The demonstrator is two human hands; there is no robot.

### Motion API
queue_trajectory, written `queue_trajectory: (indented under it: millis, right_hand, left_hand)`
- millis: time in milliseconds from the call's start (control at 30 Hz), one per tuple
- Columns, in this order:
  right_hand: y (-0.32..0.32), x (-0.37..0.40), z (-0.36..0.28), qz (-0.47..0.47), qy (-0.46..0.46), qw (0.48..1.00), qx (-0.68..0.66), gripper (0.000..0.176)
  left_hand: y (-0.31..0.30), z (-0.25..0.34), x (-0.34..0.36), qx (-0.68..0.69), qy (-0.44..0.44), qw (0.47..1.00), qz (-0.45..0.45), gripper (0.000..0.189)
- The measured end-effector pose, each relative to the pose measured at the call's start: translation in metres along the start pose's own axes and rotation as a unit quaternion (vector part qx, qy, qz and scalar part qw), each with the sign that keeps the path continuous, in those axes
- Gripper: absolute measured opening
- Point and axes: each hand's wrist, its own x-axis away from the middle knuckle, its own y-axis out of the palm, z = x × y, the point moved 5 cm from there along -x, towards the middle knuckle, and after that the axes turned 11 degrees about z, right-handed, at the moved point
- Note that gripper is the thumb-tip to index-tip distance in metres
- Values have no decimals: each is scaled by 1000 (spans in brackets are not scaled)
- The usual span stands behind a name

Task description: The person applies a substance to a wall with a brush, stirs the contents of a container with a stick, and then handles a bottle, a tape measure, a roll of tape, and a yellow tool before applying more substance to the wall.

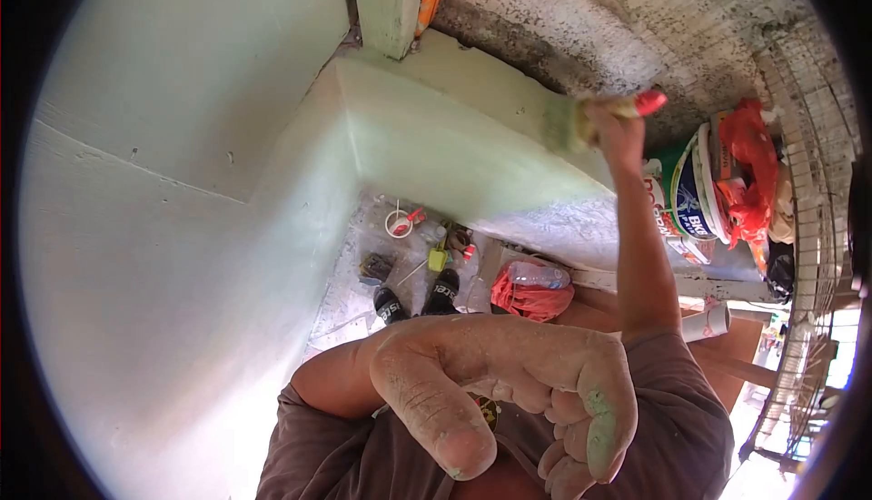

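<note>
At the upper right, my right hand [619,141] is closed around a paintbrush [627,106] with a red-tipped handle. Its bristles lie against the top edge of a pale green half wall [436,91]; motion blurs them. Close to the camera at the bottom, my left hand [536,382] is held up with fingers curled loosely and the thumb apart. Nothing shows between its fingers. Dried dust covers the skin, and green paint marks one finger.
A paint bucket [692,193] and a red plastic bag [750,173] stand beyond the half wall, beside wire mesh [807,227]. A green-white wall [163,246] rises at left. On the floor are a white tub [398,235], a red bag [527,300] and a plastic bottle [538,275].
</note>
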Motion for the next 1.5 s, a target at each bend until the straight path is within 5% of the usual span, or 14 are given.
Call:
queue_trajectory:
  millis: [167,367,467,567,700,800,867,1033,1167,1300,1433,1500]
  right_hand:
    - [-36,15,-15,8,-23,1000,-11,11]
    - [132,19,-66,-35,-24,978,-206,18]
    - [173,-1,-30,-30,-6,984,-177,19]
    - [113,6,-23,-45,11,986,-159,11]
    - [-3,7,8,-13,-3,1000,-3,14]
    - [-51,7,5,44,-85,968,230,21]
    - [-60,15,-18,102,-145,923,342,23]
    - [16,15,-41,59,-127,903,406,32]
    - [126,2,-64,-13,-130,954,271,31]
    - [196,-4,-75,-84,-14,990,-112,17]
    - [170,2,-48,-53,46,983,-169,12]
    - [118,7,-43,-62,-12,987,-146,14]
  left_hand:
    - [12,-3,0,26,-14,1000,10,71]
    - [18,-15,-4,-35,31,999,-3,74]
    - [18,-13,-5,-46,97,994,-6,73]
    - [24,-8,-4,-64,165,984,-5,68]
    - [27,32,21,-195,83,975,66,54]
    - [6,53,50,-328,172,907,199,51]
    - [-9,62,72,-382,201,862,265,51]
    - [-40,62,105,-380,218,804,401,54]
    - [-61,56,113,-356,228,783,457,50]
    - [-82,51,113,-330,224,780,482,48]
    - [-110,47,110,-312,213,785,491,47]
    - [-119,49,114,-297,209,784,504,46]
